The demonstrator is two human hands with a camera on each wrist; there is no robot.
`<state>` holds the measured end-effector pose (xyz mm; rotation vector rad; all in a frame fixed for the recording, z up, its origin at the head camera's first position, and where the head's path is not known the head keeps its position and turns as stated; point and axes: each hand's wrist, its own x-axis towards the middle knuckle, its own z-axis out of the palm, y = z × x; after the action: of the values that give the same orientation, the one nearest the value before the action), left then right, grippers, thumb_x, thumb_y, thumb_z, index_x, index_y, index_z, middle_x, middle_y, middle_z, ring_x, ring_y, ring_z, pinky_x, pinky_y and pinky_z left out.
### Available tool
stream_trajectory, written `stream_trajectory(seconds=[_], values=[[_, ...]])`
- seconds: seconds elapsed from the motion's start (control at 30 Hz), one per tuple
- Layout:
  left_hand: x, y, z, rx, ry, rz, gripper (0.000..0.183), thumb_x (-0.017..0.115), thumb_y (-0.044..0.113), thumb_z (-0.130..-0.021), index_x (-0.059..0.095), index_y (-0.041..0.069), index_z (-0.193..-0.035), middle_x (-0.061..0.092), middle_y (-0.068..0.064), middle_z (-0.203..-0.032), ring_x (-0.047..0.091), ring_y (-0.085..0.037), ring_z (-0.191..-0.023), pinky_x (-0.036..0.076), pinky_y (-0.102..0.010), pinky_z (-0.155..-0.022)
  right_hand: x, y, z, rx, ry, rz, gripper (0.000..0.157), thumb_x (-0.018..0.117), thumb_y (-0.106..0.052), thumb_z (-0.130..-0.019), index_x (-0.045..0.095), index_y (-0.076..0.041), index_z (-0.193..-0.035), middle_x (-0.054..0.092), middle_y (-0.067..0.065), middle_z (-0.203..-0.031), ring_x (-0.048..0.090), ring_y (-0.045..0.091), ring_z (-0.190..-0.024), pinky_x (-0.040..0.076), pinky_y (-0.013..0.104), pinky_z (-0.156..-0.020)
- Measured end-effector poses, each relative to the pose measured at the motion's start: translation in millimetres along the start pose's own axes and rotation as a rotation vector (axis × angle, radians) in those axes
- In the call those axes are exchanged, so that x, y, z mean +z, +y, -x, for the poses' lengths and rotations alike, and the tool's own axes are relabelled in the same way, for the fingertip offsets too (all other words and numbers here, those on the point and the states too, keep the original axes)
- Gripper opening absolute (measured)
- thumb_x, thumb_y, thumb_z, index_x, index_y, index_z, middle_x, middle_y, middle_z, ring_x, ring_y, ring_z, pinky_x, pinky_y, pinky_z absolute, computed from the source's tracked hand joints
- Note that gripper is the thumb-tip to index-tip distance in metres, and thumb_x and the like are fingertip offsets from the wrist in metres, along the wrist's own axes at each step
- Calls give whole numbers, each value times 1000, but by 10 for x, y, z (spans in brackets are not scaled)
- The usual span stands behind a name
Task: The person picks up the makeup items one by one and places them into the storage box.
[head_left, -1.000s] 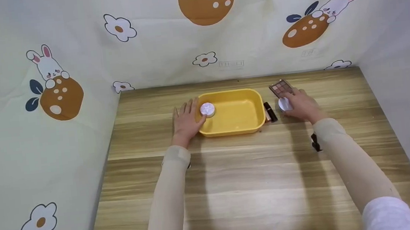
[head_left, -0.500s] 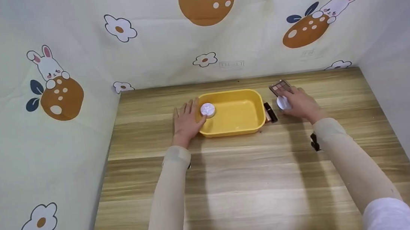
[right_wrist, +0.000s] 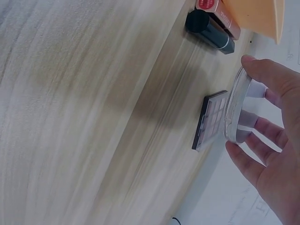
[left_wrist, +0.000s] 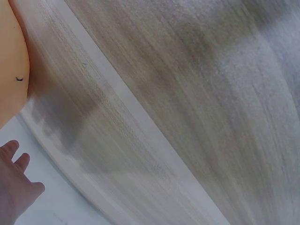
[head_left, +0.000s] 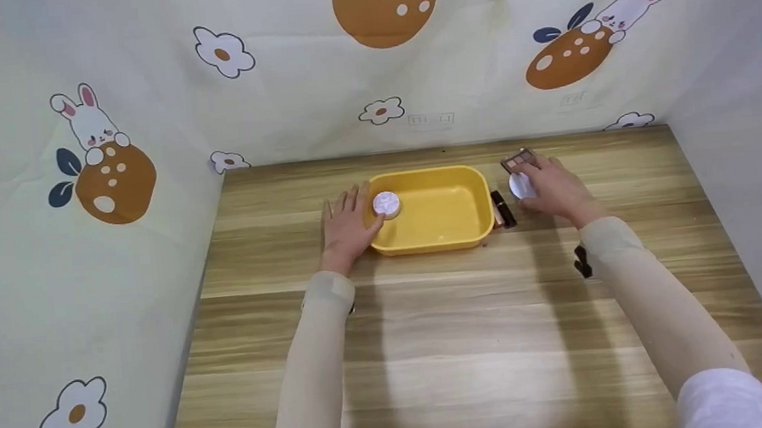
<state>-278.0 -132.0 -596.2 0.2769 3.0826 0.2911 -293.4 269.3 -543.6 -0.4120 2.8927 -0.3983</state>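
Observation:
My left hand rests on the left rim of a yellow plastic bin, fingers straight and spread. A small round white case with an embossed lid lies inside at the left, beside my thumb. To the right of the bin, my right hand pinches a round, clear-rimmed compact between thumb and fingers. The right wrist view shows the compact tilted on edge, raised over the table. Close behind it lies an eyeshadow palette, partly covered by the hand in the head view.
A black lipstick-like tube and a small pinkish box lie against the bin's right side. The wooden table meets printed cloth walls at the back and both sides.
My right hand has moved a little to the left with the compact, toward the bin. The left hand and the bin have stayed in place.

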Motion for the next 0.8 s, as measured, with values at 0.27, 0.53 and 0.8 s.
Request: stream_trajectory(seconds=[0.27, 0.53, 0.8], values=[[-5, 1, 5, 2, 3, 0, 73, 33, 60, -91, 12, 27, -152, 26, -3, -155, 24, -27, -141, 12, -57, -113, -34, -43, -9, -22, 26, 9, 70, 73, -26, -77, 44, -15, -140, 37, 25, -141, 38, 47, -121, 40, 61, -90], [-21, 4, 19, 5, 0, 14, 74, 34, 60, -91, 11, 27, -153, 26, -3, -155, 25, -27, -141, 11, -58, -113, -61, -83, -21, -52, 76, -5, 67, 74, -26, -75, 48, -16, -136, 41, 22, -135, 41, 43, -118, 43, 58, -87], [-20, 3, 20, 5, 0, -2, 74, 33, 61, -91, 11, 27, -153, 26, -3, -155, 25, -27, -141, 12, -58, -113, -117, -139, -36, -60, 61, 13, 65, 73, -27, -77, 48, -14, -136, 43, 20, -135, 43, 43, -116, 43, 57, -88]])
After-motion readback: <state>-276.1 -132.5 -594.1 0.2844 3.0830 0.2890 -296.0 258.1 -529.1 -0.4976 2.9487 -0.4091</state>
